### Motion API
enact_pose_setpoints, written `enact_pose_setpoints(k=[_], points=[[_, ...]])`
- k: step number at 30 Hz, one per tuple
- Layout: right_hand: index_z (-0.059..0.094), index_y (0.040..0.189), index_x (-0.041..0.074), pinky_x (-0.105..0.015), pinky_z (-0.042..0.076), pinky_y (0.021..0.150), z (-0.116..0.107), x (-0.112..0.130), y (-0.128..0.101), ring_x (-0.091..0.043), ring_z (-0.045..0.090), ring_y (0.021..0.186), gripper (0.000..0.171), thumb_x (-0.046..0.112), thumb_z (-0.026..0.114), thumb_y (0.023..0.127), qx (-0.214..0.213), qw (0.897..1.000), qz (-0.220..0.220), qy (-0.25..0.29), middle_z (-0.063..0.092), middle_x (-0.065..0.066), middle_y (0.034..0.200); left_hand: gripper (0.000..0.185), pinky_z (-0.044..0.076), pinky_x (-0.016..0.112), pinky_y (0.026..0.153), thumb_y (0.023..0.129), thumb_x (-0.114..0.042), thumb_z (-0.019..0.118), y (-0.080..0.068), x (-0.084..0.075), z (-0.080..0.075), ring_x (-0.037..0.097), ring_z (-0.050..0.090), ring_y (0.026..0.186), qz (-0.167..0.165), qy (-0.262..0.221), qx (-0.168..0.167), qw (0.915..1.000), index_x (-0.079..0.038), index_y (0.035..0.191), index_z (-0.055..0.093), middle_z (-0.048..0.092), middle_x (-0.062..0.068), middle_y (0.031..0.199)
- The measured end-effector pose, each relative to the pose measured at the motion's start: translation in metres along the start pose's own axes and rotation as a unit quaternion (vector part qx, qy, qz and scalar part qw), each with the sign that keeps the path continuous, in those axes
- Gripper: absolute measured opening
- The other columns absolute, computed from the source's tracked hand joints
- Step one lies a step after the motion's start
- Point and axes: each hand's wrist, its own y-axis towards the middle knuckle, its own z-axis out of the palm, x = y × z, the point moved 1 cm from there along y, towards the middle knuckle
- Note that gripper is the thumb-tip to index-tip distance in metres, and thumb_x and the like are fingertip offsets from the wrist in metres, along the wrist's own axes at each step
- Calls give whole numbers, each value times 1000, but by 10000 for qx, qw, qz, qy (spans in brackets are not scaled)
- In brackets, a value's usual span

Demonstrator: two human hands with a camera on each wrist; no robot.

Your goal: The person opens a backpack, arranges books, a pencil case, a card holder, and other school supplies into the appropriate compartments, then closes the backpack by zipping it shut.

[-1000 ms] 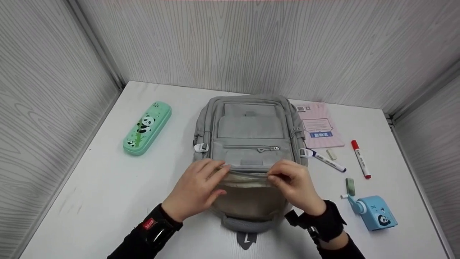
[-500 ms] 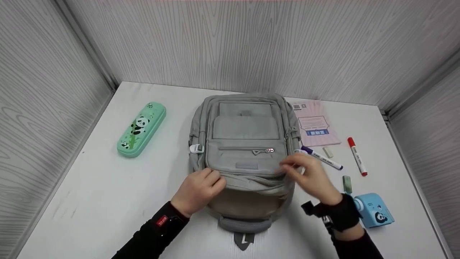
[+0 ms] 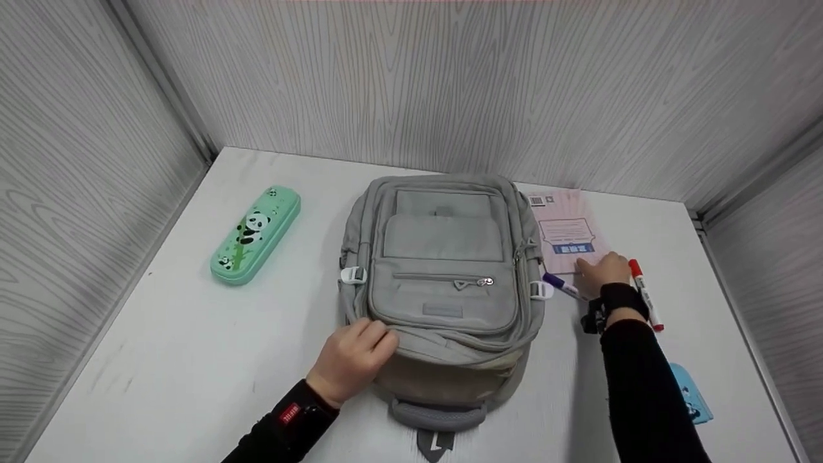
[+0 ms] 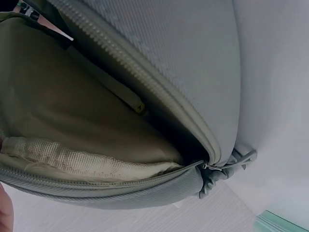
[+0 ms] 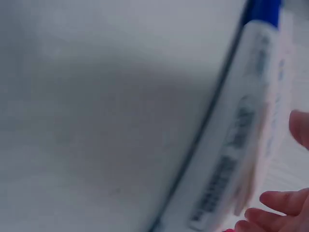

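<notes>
A grey backpack point(image 3: 443, 238) lies on the white table with its main compartment unzipped. My left hand point(image 3: 353, 360) grips the fabric at the left of its opening; the left wrist view looks into the brown lining point(image 4: 72, 106) past the zipper teeth. To the right of the bag, my right hand point(image 3: 604, 273) reaches over the lower edge of a pink booklet point(image 3: 566, 222), between a blue-capped marker point(image 3: 558, 283) and a red marker point(image 3: 648, 299). In the right wrist view its thumb and fingers point(image 5: 285, 200) stand apart beside the blurred blue-capped marker, and nothing shows between them.
A green panda pencil case point(image 3: 257, 235) lies at the left. The blue panda pencil sharpener point(image 3: 693, 393) at the right is partly behind my right sleeve. Grey wood-grain panels point(image 3: 411, 90) wall the table at the back and sides.
My right hand has let go of the bag's opening and moved right and away to the booklet and markers. The left hand keeps hold of the bag's edge, and the bag's flap hangs lower.
</notes>
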Motion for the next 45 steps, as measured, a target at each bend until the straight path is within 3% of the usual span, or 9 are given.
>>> enact_pose_setpoints(k=[14,19,24,29,32,34,39,41,45], points=[[25,146,-16,-61,24,118,-3,-2,-2,-53,29,134,86,44,59,94,150,9968,783,-113,27,-43,146,35,38,21,45,101,1,37,-5,-9,-6,12,44,58,-152,-257,168,9994,-10,76,58,49,-1,71],[40,137,-17,-60,28,113,1,-6,1,-52,33,133,72,36,60,93,-702,9946,766,-61,36,-40,141,34,37,21,44,99,2,37,-5,-9,-5,12,43,57,-174,-303,114,9993,-10,75,57,48,-1,70],[49,134,-12,-55,38,110,-6,-5,-1,-48,48,127,47,18,48,97,-1739,9790,444,968,50,-35,135,34,36,22,43,98,2,37,-4,-8,-4,12,42,57,-178,-333,93,9992,-10,74,57,48,-1,69],[60,127,-4,-34,48,93,-33,1,-9,-28,60,107,35,8,48,97,-2526,9354,46,2476,63,-23,125,33,36,22,44,98,3,37,-3,-7,-2,13,43,57,-182,-328,75,9993,-9,75,58,49,0,70],[65,120,0,-18,45,76,-56,0,-22,-10,56,87,28,7,54,95,-2745,9034,-33,3293,66,-6,103,31,39,21,45,96,3,37,-1,-6,-1,12,45,57,-216,-339,72,9992,-9,76,58,50,0,71],[67,112,3,-15,46,64,-69,-5,-37,-6,54,78,21,4,56,94,-2685,8677,-191,4178,62,0,93,28,41,21,46,94,3,39,0,-6,0,12,46,57,-268,-362,95,9989,-8,77,58,51,0,72],[66,103,7,-21,52,52,-80,-27,-95,-13,61,70,15,-3,60,93,-1393,7419,-910,6495,64,-4,91,16,42,22,47,79,7,50,3,-2,1,12,47,57,-368,-436,85,9983,-7,78,59,53,1,72],[68,106,5,-22,53,55,-75,-38,-121,-14,65,70,15,0,57,96,-556,7301,-1253,6694,68,-5,92,15,42,22,47,72,7,55,4,0,1,13,47,56,-391,-458,81,9982,-6,77,59,52,1,71],[70,113,7,-21,56,59,-57,-53,-165,-12,70,73,29,3,43,103,1285,7325,-1909,6407,74,-5,94,19,45,22,48,62,7,64,7,3,1,13,50,57,-468,-516,162,9974,-6,77,60,52,1,71]])
